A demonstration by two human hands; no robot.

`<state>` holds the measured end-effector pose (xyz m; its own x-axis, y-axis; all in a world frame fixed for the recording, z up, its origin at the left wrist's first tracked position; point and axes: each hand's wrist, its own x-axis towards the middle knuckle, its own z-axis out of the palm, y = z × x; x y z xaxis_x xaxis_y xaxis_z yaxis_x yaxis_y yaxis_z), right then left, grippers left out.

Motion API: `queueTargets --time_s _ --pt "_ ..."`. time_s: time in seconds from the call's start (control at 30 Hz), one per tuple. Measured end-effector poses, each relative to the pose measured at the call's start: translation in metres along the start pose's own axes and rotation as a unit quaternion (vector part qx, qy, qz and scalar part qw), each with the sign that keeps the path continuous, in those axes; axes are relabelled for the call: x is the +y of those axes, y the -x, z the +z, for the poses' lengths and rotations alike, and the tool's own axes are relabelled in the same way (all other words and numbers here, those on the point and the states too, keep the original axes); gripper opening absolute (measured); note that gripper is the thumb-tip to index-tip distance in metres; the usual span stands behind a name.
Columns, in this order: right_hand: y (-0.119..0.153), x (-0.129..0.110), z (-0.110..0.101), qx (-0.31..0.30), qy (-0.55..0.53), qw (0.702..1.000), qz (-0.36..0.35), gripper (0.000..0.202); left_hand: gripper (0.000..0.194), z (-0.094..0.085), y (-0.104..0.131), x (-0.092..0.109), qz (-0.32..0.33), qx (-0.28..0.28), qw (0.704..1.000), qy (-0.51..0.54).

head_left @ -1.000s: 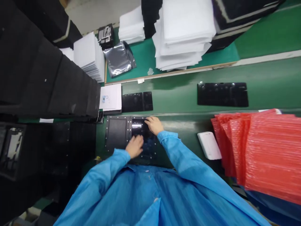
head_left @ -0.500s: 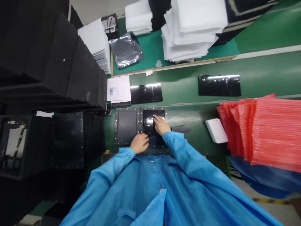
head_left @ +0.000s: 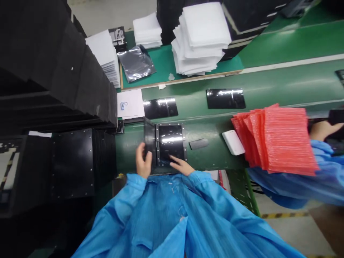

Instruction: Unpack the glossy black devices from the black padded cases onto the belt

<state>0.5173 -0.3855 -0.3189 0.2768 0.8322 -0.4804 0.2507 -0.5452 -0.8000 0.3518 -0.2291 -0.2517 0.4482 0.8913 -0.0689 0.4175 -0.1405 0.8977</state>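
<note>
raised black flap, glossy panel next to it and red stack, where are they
Raised black flap (head_left: 149,138): head view, middle of its face.
Glossy panel (head_left: 171,141): head view, middle of its shiny surface.
Red stack (head_left: 287,139): head view, its top piece.

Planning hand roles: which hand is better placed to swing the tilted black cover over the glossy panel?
Left, probably. The left hand is at the black cover, on its outer side; the right hand is at the near end of the glossy panel, apart from the cover.
</note>
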Motion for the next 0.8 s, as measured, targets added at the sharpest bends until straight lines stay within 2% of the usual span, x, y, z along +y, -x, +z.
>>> queueTargets --time_s 0.03,0.1,0.17,0.2,0.23,0.3,0.37,0.43,0.47,0.53,0.6,0.67,0.7,0.73,0.8 --pt "-0.009 0.001 -0.005 0.04 -0.111 0.993 0.005 0.054 0.054 0.013 0.016 0.007 0.032 -0.066 0.997 0.009" --pt "-0.028 0.006 -0.014 0.143 -0.259 0.955 0.033 0.06 0.052 0.041 0.041 0.017 0.068 -0.222 0.972 -0.04" --pt "-0.045 0.014 -0.02 0.217 -0.308 0.924 0.065 0.063 0.047 0.065 0.056 0.021 0.083 -0.343 0.927 -0.127" --pt "-0.052 0.019 -0.022 0.229 -0.315 0.918 0.076 0.063 0.046 0.073 0.061 0.022 0.087 -0.378 0.907 -0.167" --pt "-0.057 0.024 -0.025 0.228 -0.321 0.915 0.082 0.063 0.045 0.078 0.065 0.023 0.089 -0.393 0.893 -0.202" --pt "-0.063 0.033 -0.033 0.214 -0.338 0.912 0.088 0.064 0.044 0.078 0.071 0.027 0.087 -0.379 0.885 -0.256" --pt "-0.06 0.04 -0.045 0.204 -0.352 0.909 0.094 0.063 0.042 0.064 0.074 0.035 0.09 -0.337 0.889 -0.296" --pt "-0.05 0.047 -0.062 0.215 -0.347 0.908 0.099 0.061 0.041 0.033 0.07 0.045 0.109 -0.274 0.897 -0.329" --pt "-0.043 0.049 -0.069 0.23 -0.334 0.909 0.095 0.06 0.041 0.01 0.064 0.05 0.118 -0.231 0.903 -0.343" --pt "-0.031 0.047 -0.079 0.262 -0.299 0.914 0.075 0.055 0.041 -0.052 0.043 0.055 0.118 -0.114 0.915 -0.369" --pt "-0.028 0.03 -0.073 0.245 -0.272 0.93 0.04 0.05 0.044 -0.125 0.014 0.051 0.082 0.041 0.914 -0.395" --pt "-0.037 -0.007 -0.044 0.159 -0.258 0.953 -0.004 0.046 0.051 -0.194 -0.016 0.038 -0.011 0.205 0.888 -0.411" --pt "-0.044 -0.033 -0.021 0.095 -0.254 0.962 -0.03 0.045 0.053 -0.222 -0.029 0.029 -0.084 0.252 0.874 -0.408" --pt "-0.053 -0.062 0.006 0.028 -0.252 0.966 -0.058 0.044 0.055 -0.243 -0.04 0.021 -0.151 0.286 0.857 -0.4" --pt "-0.068 -0.125 0.066 -0.123 -0.273 0.95 -0.084 0.05 0.06 -0.266 -0.05 0.007 -0.246 0.316 0.833 -0.382"
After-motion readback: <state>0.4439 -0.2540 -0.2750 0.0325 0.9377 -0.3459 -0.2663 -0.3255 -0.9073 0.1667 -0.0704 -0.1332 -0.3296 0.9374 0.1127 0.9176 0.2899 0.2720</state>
